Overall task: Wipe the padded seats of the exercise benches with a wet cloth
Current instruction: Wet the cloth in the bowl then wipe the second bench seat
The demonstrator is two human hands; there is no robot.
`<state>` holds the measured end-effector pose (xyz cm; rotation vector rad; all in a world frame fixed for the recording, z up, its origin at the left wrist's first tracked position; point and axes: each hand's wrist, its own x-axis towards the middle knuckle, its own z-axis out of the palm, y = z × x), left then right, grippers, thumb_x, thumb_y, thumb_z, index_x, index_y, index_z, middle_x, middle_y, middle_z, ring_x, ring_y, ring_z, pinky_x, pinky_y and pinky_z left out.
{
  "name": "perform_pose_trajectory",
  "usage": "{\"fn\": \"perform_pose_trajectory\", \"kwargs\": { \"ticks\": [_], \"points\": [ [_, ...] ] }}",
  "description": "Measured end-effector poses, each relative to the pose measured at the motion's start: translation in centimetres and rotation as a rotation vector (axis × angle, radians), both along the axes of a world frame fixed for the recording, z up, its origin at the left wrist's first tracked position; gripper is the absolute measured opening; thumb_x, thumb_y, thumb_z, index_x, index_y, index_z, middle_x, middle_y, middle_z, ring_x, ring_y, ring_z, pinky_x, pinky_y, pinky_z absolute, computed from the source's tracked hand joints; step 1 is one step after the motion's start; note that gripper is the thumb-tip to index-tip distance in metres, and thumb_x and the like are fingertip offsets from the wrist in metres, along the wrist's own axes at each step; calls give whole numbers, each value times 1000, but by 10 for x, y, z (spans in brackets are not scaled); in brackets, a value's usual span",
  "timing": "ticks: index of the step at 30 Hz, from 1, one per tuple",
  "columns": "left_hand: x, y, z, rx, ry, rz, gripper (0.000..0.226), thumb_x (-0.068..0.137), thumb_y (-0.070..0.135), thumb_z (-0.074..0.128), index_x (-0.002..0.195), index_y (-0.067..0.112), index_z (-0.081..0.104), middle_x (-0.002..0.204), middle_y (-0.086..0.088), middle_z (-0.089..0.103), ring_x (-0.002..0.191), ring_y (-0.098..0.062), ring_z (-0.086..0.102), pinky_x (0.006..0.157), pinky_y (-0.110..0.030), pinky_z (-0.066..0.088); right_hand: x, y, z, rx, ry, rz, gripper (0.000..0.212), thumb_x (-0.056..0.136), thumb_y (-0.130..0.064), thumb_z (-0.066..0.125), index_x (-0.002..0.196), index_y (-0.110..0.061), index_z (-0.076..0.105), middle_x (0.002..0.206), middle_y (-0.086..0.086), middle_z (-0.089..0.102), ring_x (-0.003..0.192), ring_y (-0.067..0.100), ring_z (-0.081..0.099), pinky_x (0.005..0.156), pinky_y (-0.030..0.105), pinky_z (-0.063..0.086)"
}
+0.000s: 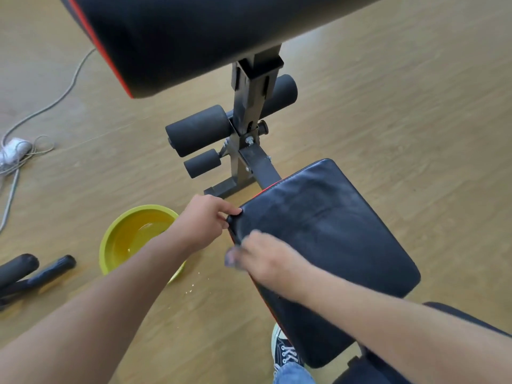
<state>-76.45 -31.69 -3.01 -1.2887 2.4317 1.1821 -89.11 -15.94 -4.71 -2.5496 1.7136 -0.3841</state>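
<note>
A black padded bench seat with red piping fills the centre right. My left hand pinches the seat's near left corner with thumb and fingers. My right hand presses on the seat's left edge and is blurred; a bluish-grey cloth shows under its fingers. A second black pad with red trim hangs across the top of the view.
A yellow-green basin holding water stands on the wood floor left of the seat. The bench frame with foam rollers rises behind. Black handles lie at far left, a grey cable beyond. My sneaker is below the seat.
</note>
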Motion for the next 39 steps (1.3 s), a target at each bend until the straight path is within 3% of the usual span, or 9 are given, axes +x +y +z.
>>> {"fn": "perform_pose_trajectory", "kwargs": {
  "ticks": [3,6,11,16,22,29,32,35,39],
  "points": [
    [1,-2,0,28,11,32,54,85,-12,48,112,24,77,99,4,73,86,-11,72,77,-24,54,-32,-64,10,-36,-53,-489,17,99,-3,53,108,-13,64,89,8,57,85,24,52,76,32,49],
    [3,-3,1,44,40,42,51,83,-12,48,109,23,74,100,4,74,88,-13,71,80,-23,55,-4,-42,-3,92,1,-377,52,103,-6,7,136,-13,47,113,10,56,98,29,49,91,37,44],
    [4,0,0,104,13,65,44,78,0,75,113,27,73,106,6,74,88,-9,72,76,-16,49,-11,38,9,158,-78,-75,20,105,-7,53,100,-13,71,79,6,59,69,24,46,64,36,47],
    [8,13,-4,35,8,53,61,69,17,88,125,32,68,106,8,74,90,-11,70,84,-30,57,-103,-14,16,-19,-137,-1000,8,100,-4,63,100,4,66,97,23,58,89,39,59,81,48,55],
    [8,24,-2,-47,1,58,63,74,18,85,133,30,64,113,1,76,104,-19,69,95,-42,55,-8,51,3,104,75,-311,21,91,-2,65,76,-17,66,63,3,44,55,22,42,50,38,38],
    [2,24,-2,-124,-71,-47,61,79,19,80,136,30,61,117,1,74,107,-23,66,95,-42,53,-113,25,17,74,33,-939,5,88,5,66,87,1,64,84,20,59,78,36,59,74,44,57],
    [0,24,1,-141,-100,-86,54,81,18,78,132,28,64,112,1,74,106,-25,65,92,-43,53,-35,63,5,279,160,-541,23,85,2,69,84,-19,59,70,0,56,57,18,53,58,20,56],
    [-2,23,3,-180,-130,-122,47,81,19,77,125,27,67,108,0,75,101,-26,67,88,-43,56,3,112,4,342,59,-85,27,95,-6,48,73,-19,55,66,3,52,54,23,43,50,31,38],
    [-4,24,-2,-209,-153,-104,57,82,23,77,136,30,61,115,-2,73,104,-29,65,81,-42,59,-111,94,13,138,199,-607,17,86,-5,66,72,-14,64,66,8,56,60,26,50,54,40,43]
  ]
}}
